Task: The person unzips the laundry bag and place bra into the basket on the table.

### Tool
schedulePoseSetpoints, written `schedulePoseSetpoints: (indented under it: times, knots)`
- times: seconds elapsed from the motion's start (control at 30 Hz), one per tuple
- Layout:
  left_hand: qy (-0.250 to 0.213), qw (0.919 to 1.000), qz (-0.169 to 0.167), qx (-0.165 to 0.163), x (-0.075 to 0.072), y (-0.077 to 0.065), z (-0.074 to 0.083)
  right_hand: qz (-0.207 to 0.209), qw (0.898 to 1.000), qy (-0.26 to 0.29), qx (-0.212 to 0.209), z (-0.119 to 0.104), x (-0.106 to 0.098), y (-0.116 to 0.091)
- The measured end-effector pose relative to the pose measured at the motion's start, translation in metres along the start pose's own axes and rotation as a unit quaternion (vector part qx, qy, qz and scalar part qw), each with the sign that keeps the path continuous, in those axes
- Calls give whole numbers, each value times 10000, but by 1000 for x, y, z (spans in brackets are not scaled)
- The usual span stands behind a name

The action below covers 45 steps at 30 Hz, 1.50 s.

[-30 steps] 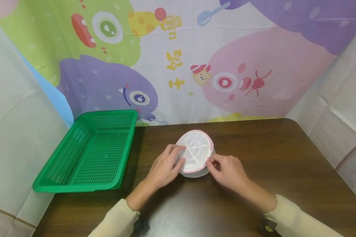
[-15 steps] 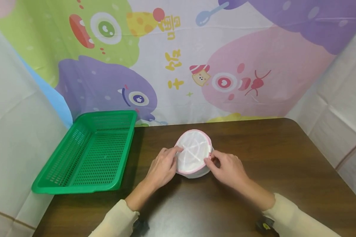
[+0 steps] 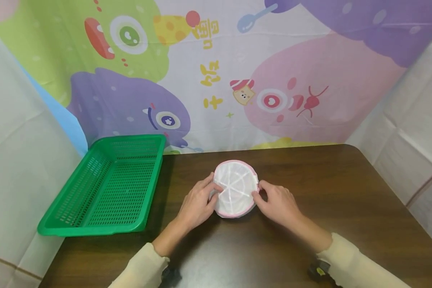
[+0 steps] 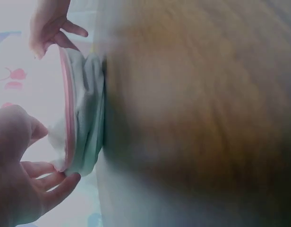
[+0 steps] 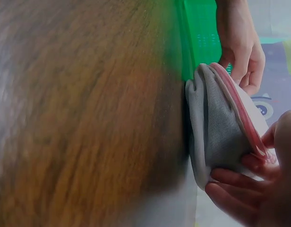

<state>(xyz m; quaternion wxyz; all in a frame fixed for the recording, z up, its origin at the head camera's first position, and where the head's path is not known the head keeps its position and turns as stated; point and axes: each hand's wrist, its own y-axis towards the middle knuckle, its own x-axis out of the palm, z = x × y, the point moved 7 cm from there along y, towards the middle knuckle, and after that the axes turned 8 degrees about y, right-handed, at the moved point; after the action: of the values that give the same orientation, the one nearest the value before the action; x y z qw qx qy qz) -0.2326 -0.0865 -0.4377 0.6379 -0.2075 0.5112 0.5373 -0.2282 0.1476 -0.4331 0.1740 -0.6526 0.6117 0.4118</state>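
Note:
A round white mesh laundry bag (image 3: 235,188) with a pink zip rim lies on the brown table between my hands. Its soft, pale side wall (image 5: 223,125) is folded in creases. My left hand (image 3: 198,202) holds the bag's left side, some fingers at the rim and others over the mesh top. At the right edge, my right hand (image 3: 279,202) pinches the pink rim by the zip, with other fingers against the side wall in the right wrist view. The fingers partly hide the zip pull. What the bag contains, if anything, cannot be seen.
A green plastic basket (image 3: 153,190) with slotted walls stands at the table's left, beyond my left hand. Behind the brown table (image 3: 320,180) hangs a cartoon-printed cloth (image 3: 216,132). Pale draped sheets flank both sides.
The bag's top has tipped and turned slightly, showing more of its face to the head view. My right fingers have shifted a little along the rim; my left fingers reach further around the left edge.

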Motion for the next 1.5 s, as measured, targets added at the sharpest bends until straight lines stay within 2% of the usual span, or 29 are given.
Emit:
schedulePoseSetpoints:
  times: [0.17,0.33,0.53,0.8,0.97,1.1,1.27,1.5]
  knots:
    - [-19,9999,73,154,4,-1,2,-80,9998,108,144,1,4,2]
    - [-91,9998,142,142,4,-1,1,-149,9993,153,302,5,5,6]
    - [-130,9987,424,247,1,-1,4,-195,9980,380,457,15,4,10]
    - [-158,9979,632,-29,-2,-1,2,-149,9977,487,456,20,2,16]
    - [-235,9984,471,-197,-2,-3,-1,-51,9968,606,520,22,-1,20]
    - [-377,9982,251,-394,1,-3,-4,-98,9951,740,648,25,0,22]
    - [-485,9970,158,-580,0,-4,-5,-153,9929,884,785,27,1,26]
    - [-639,9953,4,-730,-2,-6,-6,-124,9929,933,729,30,2,33]
